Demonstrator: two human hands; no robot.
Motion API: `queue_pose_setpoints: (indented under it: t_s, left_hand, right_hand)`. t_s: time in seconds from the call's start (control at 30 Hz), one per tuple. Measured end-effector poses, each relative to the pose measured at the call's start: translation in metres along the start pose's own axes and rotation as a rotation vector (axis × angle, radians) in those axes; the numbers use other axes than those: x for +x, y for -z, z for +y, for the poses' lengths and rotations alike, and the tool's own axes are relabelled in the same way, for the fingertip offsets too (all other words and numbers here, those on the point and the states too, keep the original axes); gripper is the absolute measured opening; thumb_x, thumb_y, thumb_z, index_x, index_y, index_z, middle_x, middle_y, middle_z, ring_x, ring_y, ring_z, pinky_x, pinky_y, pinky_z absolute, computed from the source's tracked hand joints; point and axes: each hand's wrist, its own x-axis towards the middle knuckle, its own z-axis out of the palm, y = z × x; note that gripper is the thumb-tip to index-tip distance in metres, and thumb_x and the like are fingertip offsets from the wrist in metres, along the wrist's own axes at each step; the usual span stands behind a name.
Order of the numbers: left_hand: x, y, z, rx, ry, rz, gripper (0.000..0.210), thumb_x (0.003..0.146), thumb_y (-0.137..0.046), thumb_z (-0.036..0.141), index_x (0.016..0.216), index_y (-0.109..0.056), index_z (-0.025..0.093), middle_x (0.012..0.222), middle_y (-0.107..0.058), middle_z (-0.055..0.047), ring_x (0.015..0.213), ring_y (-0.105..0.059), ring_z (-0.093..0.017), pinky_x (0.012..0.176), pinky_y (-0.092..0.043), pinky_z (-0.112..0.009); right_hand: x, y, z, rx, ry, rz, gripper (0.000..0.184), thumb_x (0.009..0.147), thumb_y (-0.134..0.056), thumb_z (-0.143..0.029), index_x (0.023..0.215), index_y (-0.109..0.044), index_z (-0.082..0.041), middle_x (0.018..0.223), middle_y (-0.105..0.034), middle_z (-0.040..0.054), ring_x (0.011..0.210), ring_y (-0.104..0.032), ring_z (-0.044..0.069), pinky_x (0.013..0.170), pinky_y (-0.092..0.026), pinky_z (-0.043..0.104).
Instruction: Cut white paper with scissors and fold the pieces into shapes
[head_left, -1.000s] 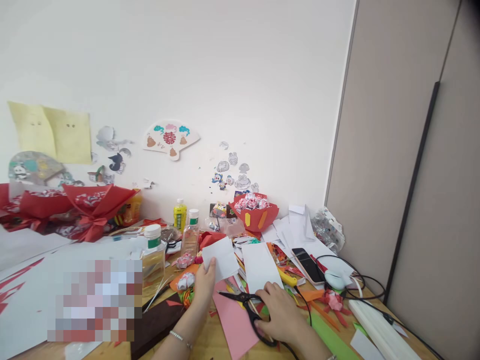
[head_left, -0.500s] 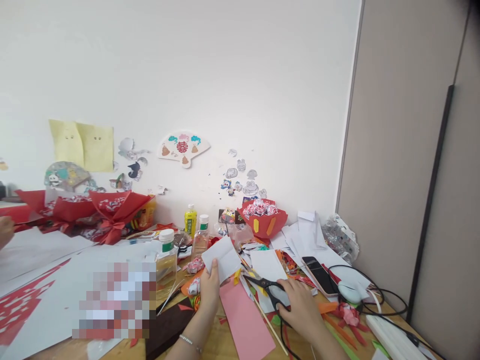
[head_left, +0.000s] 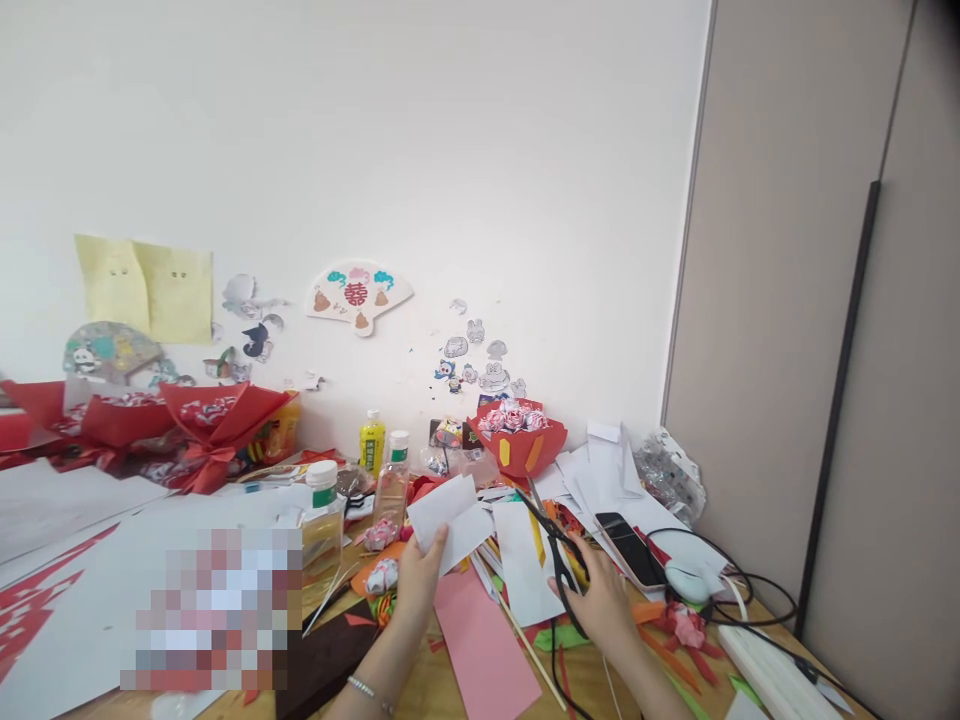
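On my far left, a creased sheet of pale yellow paper (head_left: pixel 180 295) hangs on the plain white wall (head_left: pixel 480 130). Below it, red paper-wrapped bouquets (head_left: pixel 210 430) crowd the back of the light brown wooden table (head_left: pixel 435 695), and a broad white sheet with a red pattern (head_left: pixel 56 590) covers the front. A blurred patch beside it hides what lies there. Next stand 2 clear plastic bottles with white caps and green labels (head_left: pixel 322 500), with a small yellow-green drink bottle (head_left: pixel 372 445) behind.

My left hand (head_left: pixel 420 575) is closed, its thumb pressing folded white paper (head_left: pixel 454 520) that I hold above the clutter. Below that, a rectangular sheet of pink paper (head_left: pixel 487 645) lies flat, a thin wooden stick (head_left: pixel 531 645) along its right side.

My right hand (head_left: pixel 604 595) grips black loop-handled scissors (head_left: pixel 556 545), blades slightly apart and pointing away from me. Behind them sits a red paper bouquet of pink-and-white flowers (head_left: pixel 517 450). Further right are a black-screened phone (head_left: pixel 630 545), a loose black cable (head_left: pixel 780 600) and a tall grey-beige cabinet (head_left: pixel 757 200).
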Motion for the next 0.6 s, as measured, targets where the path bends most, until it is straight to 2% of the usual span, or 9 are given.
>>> queue_pose_setpoints:
  t_s: [0.13,0.2,0.3,0.4,0.47,0.6]
  left_hand:
    - [0.001,-0.001,-0.003,0.015,-0.002,-0.007,0.021,0.071,-0.067,0.016,0.09,-0.062,0.011,0.083,-0.069,-0.008,0.059,-0.063,-0.015,0.043,-0.054,-0.024]
    - [0.001,-0.002,-0.004,0.021,-0.002,-0.01,0.017,0.073,-0.065,0.014,0.088,-0.061,0.01,0.077,-0.069,-0.006,0.056,-0.062,-0.014,0.042,-0.053,-0.025]
    - [0.0,-0.004,-0.004,0.008,0.015,-0.017,0.012,0.075,-0.062,0.014,0.087,-0.06,0.011,0.07,-0.067,-0.003,0.052,-0.062,-0.013,0.042,-0.053,-0.024]
    - [-0.001,-0.004,-0.005,0.013,0.049,-0.038,0.015,0.077,-0.061,0.02,0.088,-0.056,0.012,0.061,-0.066,0.0,0.045,-0.061,-0.014,0.038,-0.051,-0.023]
    - [-0.002,-0.004,-0.005,0.038,0.052,-0.087,0.017,0.077,-0.061,0.026,0.086,-0.054,0.013,0.05,-0.062,0.003,0.037,-0.058,-0.015,0.035,-0.049,-0.024]
    - [-0.002,-0.004,-0.007,0.094,0.009,-0.152,0.02,0.077,-0.057,0.033,0.079,-0.049,0.015,0.036,-0.056,0.004,0.031,-0.055,-0.017,0.032,-0.046,-0.024]
  right_hand:
    - [0.003,-0.006,0.002,0.477,-0.05,-0.112,0.053,0.07,-0.059,-0.046,0.116,-0.055,-0.019,0.112,-0.059,0.0104,0.101,-0.056,0.026,0.084,-0.046,0.036]
    - [0.003,-0.006,0.001,0.614,-0.102,-0.112,0.053,0.071,-0.057,-0.052,0.113,-0.057,-0.019,0.111,-0.061,0.0107,0.095,-0.059,0.025,0.078,-0.049,0.034]
    - [0.002,-0.004,0.0,0.63,-0.125,-0.096,0.051,0.074,-0.051,-0.058,0.106,-0.062,-0.019,0.106,-0.064,0.0106,0.089,-0.061,0.025,0.074,-0.05,0.034]
    - [0.001,-0.004,0.003,0.566,-0.061,-0.111,0.048,0.075,-0.052,-0.057,0.101,-0.064,-0.019,0.107,-0.065,0.0106,0.099,-0.058,0.027,0.084,-0.046,0.037]
    - [0.001,-0.007,0.008,0.552,-0.035,-0.156,0.046,0.075,-0.053,-0.054,0.1,-0.065,-0.017,0.105,-0.066,0.0112,0.1,-0.058,0.027,0.087,-0.045,0.038]
    - [0.001,-0.011,0.019,0.49,-0.006,-0.263,0.039,0.079,-0.051,-0.047,0.096,-0.065,-0.015,0.099,-0.067,0.0119,0.094,-0.061,0.027,0.085,-0.045,0.039]
